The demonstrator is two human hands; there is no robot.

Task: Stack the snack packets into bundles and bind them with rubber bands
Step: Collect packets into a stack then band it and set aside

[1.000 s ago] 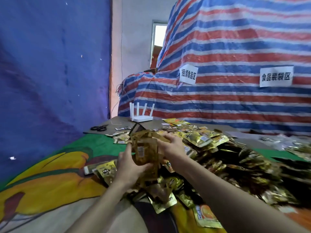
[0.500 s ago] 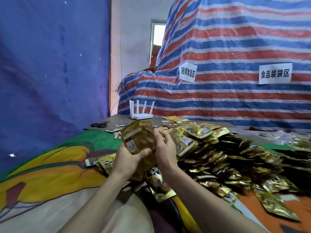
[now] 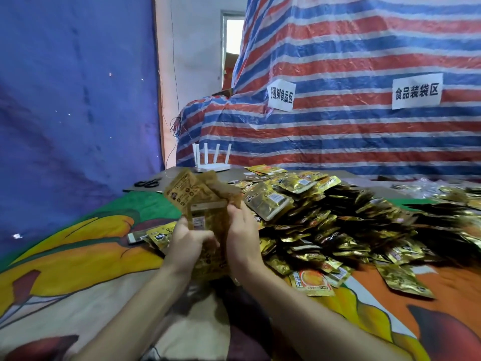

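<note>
Head: hands (image 3: pixel 191 239) grip packets (image 3: pixel 205 204) (pile (image 3: pixel 325 230) rightward).

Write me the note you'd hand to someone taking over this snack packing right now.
Hands: the left grip and the right grip both hold one upright stack of packets.
Things: the loose pile lies to the right on the cloth; scissors lie far left.
Done: a stack is gathered, not yet bound.
Left: square it, bind it, then work through the pile.
</note>
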